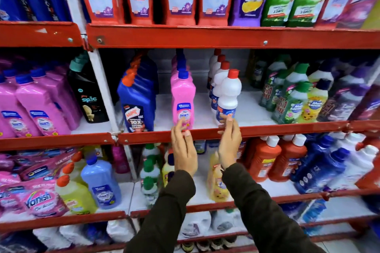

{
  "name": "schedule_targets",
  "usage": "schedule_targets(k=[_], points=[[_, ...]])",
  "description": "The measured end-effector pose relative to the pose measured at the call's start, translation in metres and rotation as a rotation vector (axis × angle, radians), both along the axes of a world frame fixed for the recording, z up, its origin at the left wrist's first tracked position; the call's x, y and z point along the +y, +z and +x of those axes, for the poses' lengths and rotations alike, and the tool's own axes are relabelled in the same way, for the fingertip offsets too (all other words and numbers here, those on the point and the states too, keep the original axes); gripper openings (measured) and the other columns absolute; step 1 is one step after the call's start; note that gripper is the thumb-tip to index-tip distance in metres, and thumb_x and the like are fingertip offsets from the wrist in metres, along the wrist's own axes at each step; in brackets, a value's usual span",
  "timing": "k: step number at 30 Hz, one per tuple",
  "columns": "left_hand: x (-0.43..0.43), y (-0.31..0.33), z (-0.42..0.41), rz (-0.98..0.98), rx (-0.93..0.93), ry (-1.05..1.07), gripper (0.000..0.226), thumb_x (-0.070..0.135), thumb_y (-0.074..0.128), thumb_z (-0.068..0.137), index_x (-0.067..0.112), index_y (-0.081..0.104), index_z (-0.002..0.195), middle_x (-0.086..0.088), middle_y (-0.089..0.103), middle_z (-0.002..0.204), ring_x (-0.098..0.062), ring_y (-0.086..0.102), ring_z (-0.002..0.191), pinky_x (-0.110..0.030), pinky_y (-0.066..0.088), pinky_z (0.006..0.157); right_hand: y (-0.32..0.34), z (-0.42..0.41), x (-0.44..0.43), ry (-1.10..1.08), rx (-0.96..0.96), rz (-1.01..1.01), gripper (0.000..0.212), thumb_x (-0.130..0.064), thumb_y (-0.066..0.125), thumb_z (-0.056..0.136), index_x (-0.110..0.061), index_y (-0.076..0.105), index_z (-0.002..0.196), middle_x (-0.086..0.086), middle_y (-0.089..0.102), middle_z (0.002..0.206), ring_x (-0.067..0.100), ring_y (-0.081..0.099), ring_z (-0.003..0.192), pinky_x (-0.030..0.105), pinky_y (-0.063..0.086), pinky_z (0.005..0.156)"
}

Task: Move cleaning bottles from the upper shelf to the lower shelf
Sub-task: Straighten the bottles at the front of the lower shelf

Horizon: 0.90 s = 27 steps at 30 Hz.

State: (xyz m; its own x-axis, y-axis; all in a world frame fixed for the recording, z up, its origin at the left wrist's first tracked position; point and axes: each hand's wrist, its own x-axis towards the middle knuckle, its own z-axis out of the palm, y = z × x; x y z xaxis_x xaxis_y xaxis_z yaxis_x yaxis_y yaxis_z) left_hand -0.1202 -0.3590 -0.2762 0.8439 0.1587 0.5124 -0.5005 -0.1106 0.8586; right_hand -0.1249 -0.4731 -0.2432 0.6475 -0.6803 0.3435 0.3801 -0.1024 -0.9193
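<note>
**Both hands reach up to the front bottles on the middle shelf**

A red metal rack [205, 36] fills the view, its white shelves packed with cleaning products. On the middle shelf [257, 109], a row of pink bottles [183, 98] with blue caps runs front to back, and just to its right stands a row of white bottles [227, 96] with red caps. A blue bottle [136, 104] stands to the left of the pink row. On the shelf below [273, 189] stand yellow, green-capped and red bottles.

Two arms in dark sleeves [172, 211] rise from below. The left hand [184, 146] is open, fingers extended, its fingertips touching the lower label of the front pink bottle. The right hand [229, 144] is likewise open, fingertips against the base of the front white bottle. Neither hand has closed around a bottle.
</note>
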Motion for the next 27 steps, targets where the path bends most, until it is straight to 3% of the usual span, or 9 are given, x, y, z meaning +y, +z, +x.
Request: schedule_targets(k=[2, 4, 6, 7, 10, 14, 20, 24, 27], points=[[-0.026, 0.01, 0.002, 0.034, 0.041, -0.109, 0.051, 0.043, 0.03, 0.106, 0.018, 0.05, 0.146, 0.0, 0.052, 0.147, -0.018, 0.051, 0.135, -0.032, 0.04, 0.115, 0.002, 0.005, -0.024, -0.041, -0.002, 0.026, 0.032, -0.042, 0.039, 0.101, -0.022, 0.064, 0.099, 0.003, 0.065, 0.1, 0.019, 0.061, 0.096, 0.043, 0.05, 0.092], [-0.048, 0.026, 0.003, 0.043, 0.144, -0.246, 0.047, 0.04, 0.028, 0.109, 0.023, 0.045, 0.15, 0.007, 0.046, 0.153, -0.008, 0.042, 0.142, -0.02, 0.033, 0.118, 0.007, 0.011, -0.045, -0.052, 0.037, 0.051, 0.035, -0.053, 0.037, 0.095, -0.033, 0.063, 0.104, 0.003, 0.064, 0.115, 0.027, 0.06, 0.116, 0.046, 0.046, 0.106], [-0.063, 0.043, 0.01, 0.027, 0.284, -0.34, 0.047, 0.035, 0.026, 0.113, 0.021, 0.034, 0.158, 0.006, 0.035, 0.163, -0.002, 0.03, 0.146, -0.006, 0.024, 0.113, 0.014, 0.016, -0.061, -0.007, 0.102, 0.082, 0.049, -0.058, 0.035, 0.094, -0.031, 0.063, 0.122, 0.005, 0.059, 0.136, 0.027, 0.052, 0.133, 0.044, 0.039, 0.116], [-0.069, 0.051, 0.015, 0.028, 0.349, -0.359, 0.05, 0.036, 0.024, 0.114, 0.02, 0.028, 0.161, 0.004, 0.028, 0.167, -0.003, 0.025, 0.149, -0.006, 0.019, 0.112, 0.016, 0.02, -0.069, 0.04, 0.142, 0.107, 0.057, -0.057, 0.033, 0.097, -0.023, 0.059, 0.135, 0.007, 0.054, 0.147, 0.026, 0.048, 0.14, 0.044, 0.035, 0.12], [-0.08, 0.062, 0.036, 0.025, 0.531, -0.429, 0.062, 0.052, 0.019, 0.11, 0.022, 0.023, 0.163, 0.002, 0.025, 0.169, -0.016, 0.024, 0.155, -0.03, 0.017, 0.124, 0.025, 0.03, -0.084, 0.222, 0.282, 0.129, 0.069, -0.055, 0.023, 0.106, -0.008, 0.044, 0.151, 0.008, 0.047, 0.157, 0.023, 0.044, 0.145, 0.04, 0.031, 0.123], [-0.089, 0.056, 0.058, 0.013, 0.547, -0.517, 0.097, 0.088, 0.026, 0.082, 0.026, 0.046, 0.154, -0.006, 0.056, 0.152, -0.022, 0.054, 0.137, -0.045, 0.038, 0.121, 0.03, 0.028, -0.089, 0.342, 0.335, 0.076, 0.07, -0.051, 0.016, 0.108, -0.004, 0.053, 0.145, 0.006, 0.061, 0.129, 0.017, 0.057, 0.118, 0.029, 0.041, 0.105], [-0.092, 0.054, 0.056, 0.078, 0.536, -0.481, 0.068, 0.064, 0.022, 0.105, 0.023, 0.043, 0.156, -0.007, 0.052, 0.155, -0.024, 0.051, 0.139, -0.043, 0.037, 0.121, 0.026, 0.031, -0.094, 0.322, 0.341, 0.044, 0.068, -0.051, 0.02, 0.108, -0.005, 0.057, 0.142, 0.017, 0.061, 0.144, 0.022, 0.061, 0.126, 0.038, 0.043, 0.116], [-0.093, 0.052, 0.057, 0.085, 0.543, -0.469, 0.065, 0.06, 0.023, 0.107, 0.023, 0.04, 0.157, -0.008, 0.049, 0.157, -0.024, 0.048, 0.141, -0.043, 0.035, 0.122, 0.024, 0.031, -0.094, 0.333, 0.345, 0.017, 0.066, -0.051, 0.023, 0.108, -0.006, 0.056, 0.143, 0.016, 0.061, 0.145, 0.025, 0.059, 0.132, 0.038, 0.043, 0.117], [-0.094, 0.05, 0.057, 0.095, 0.525, -0.471, 0.064, 0.059, 0.022, 0.107, 0.023, 0.038, 0.158, -0.008, 0.048, 0.157, -0.024, 0.048, 0.142, -0.043, 0.035, 0.122, 0.021, 0.033, -0.096, 0.331, 0.335, -0.002, 0.064, -0.049, 0.023, 0.108, -0.006, 0.057, 0.143, 0.016, 0.061, 0.144, 0.02, 0.06, 0.123, 0.037, 0.043, 0.115]])
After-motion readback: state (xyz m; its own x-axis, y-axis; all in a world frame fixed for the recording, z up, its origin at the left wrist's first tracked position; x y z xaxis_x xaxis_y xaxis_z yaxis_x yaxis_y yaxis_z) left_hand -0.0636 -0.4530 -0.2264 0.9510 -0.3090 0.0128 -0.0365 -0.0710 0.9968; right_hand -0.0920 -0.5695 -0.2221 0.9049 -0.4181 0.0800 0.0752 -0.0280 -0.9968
